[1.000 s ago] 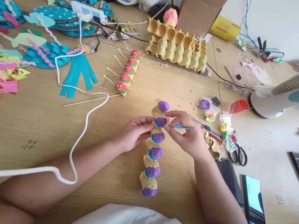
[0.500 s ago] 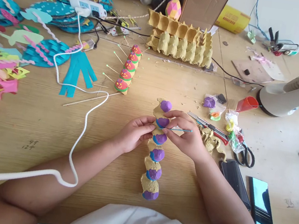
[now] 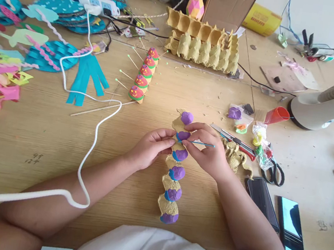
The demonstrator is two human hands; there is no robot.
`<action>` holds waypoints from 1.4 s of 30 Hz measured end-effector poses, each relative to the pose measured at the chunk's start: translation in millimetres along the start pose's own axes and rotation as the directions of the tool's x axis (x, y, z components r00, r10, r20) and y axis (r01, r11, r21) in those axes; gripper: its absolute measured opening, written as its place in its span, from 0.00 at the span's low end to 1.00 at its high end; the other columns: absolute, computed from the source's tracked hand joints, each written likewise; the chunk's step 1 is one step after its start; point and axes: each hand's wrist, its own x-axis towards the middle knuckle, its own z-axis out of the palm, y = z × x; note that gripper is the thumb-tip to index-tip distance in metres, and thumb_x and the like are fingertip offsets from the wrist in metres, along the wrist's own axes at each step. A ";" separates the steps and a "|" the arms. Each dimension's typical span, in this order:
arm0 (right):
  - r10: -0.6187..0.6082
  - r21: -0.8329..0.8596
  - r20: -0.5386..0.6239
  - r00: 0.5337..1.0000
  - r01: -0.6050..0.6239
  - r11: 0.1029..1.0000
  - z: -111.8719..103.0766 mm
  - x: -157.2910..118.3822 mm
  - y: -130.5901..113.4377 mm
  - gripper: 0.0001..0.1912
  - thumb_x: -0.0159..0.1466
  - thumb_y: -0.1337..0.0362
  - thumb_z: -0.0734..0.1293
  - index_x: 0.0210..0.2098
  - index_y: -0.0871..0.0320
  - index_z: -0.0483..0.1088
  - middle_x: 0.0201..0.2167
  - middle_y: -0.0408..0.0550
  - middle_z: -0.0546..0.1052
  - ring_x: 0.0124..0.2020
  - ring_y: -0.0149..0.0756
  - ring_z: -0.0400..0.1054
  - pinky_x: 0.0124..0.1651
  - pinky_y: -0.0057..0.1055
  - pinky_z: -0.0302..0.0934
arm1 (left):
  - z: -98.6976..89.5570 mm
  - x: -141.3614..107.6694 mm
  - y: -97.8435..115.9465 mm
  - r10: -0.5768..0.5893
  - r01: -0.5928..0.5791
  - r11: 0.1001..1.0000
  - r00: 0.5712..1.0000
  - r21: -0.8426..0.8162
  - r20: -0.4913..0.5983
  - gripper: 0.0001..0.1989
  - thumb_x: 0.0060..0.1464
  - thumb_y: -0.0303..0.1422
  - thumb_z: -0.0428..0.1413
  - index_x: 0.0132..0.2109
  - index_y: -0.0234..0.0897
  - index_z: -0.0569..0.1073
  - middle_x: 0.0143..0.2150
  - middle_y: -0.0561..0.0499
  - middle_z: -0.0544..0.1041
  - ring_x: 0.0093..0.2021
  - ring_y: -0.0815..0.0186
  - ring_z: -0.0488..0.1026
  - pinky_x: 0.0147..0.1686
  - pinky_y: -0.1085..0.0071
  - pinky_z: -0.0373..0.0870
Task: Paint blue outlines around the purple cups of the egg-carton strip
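Observation:
A strip of egg carton (image 3: 172, 183) runs lengthwise before me, its cups covered in purple with blue along their edges. My left hand (image 3: 155, 148) pinches the strip's left edge near the second cup from the far end. In my right hand (image 3: 205, 147) a thin blue stick (image 3: 203, 143) is pinched between thumb and fingers, its tip at that cup's blue edge. The exact contact is hidden by my fingers. Farther off stands a finished-looking strip of red and green cups (image 3: 142, 76) with smiling faces and green-tipped sticks.
A white cable (image 3: 88, 151) crosses over my left forearm. At right lie a utility knife (image 3: 233, 139), carton scraps (image 3: 234, 156), scissors (image 3: 275, 173), bags of coloured clay (image 3: 239, 114) and phones (image 3: 263, 200). Egg cartons (image 3: 208, 54) and a white fan-like appliance (image 3: 319, 105) stand farther back.
The blue edge on the second cup shows a little more, with the strip turned very slightly. Both hands keep nearly the same place and grip.

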 end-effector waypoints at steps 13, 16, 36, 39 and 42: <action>0.054 0.039 -0.001 0.999 -0.054 0.998 -0.3 -0.5 1.4 0.06 0.66 0.64 0.75 0.33 0.52 0.75 0.46 0.50 0.83 0.48 0.43 0.79 0.52 0.44 0.73 | -3.6 -0.3 -2.9 0.036 -0.039 0.997 0.998 0.061 0.046 0.16 0.53 0.39 0.72 0.47 0.40 0.84 0.43 0.49 0.86 0.40 0.65 0.82 0.39 0.73 0.77; 0.049 0.030 -0.011 0.999 -0.049 0.998 0.6 -1.0 2.0 0.07 0.66 0.64 0.75 0.33 0.52 0.75 0.45 0.50 0.83 0.47 0.43 0.79 0.50 0.43 0.74 | -3.7 -1.2 -2.8 0.037 -0.040 0.995 0.999 0.087 0.037 0.17 0.52 0.40 0.72 0.47 0.39 0.84 0.43 0.49 0.86 0.39 0.64 0.82 0.38 0.72 0.77; 0.011 -0.009 0.001 1.000 -0.011 1.000 -0.4 0.1 1.9 0.04 0.65 0.66 0.75 0.34 0.52 0.77 0.45 0.50 0.84 0.46 0.41 0.80 0.51 0.40 0.75 | -9.4 1.1 -8.2 0.061 -0.064 0.985 0.998 0.158 0.021 0.19 0.55 0.44 0.70 0.50 0.40 0.84 0.48 0.47 0.86 0.43 0.63 0.82 0.40 0.72 0.78; 0.020 -0.007 -0.002 1.000 -0.020 1.000 -0.1 0.1 0.7 0.04 0.65 0.66 0.75 0.35 0.52 0.77 0.45 0.50 0.84 0.46 0.42 0.80 0.51 0.40 0.75 | -9.2 1.1 -8.4 0.073 -0.076 0.981 0.997 0.178 0.024 0.19 0.56 0.45 0.70 0.50 0.40 0.84 0.47 0.47 0.86 0.43 0.63 0.82 0.40 0.72 0.78; 0.034 -0.007 -0.016 0.999 -0.034 0.999 1.1 0.0 -1.5 0.05 0.65 0.67 0.75 0.35 0.52 0.77 0.44 0.49 0.84 0.47 0.41 0.80 0.51 0.40 0.74 | -9.0 0.6 -8.2 0.080 -0.084 0.977 0.996 0.197 0.029 0.19 0.56 0.45 0.70 0.50 0.40 0.84 0.45 0.48 0.86 0.42 0.63 0.82 0.40 0.72 0.78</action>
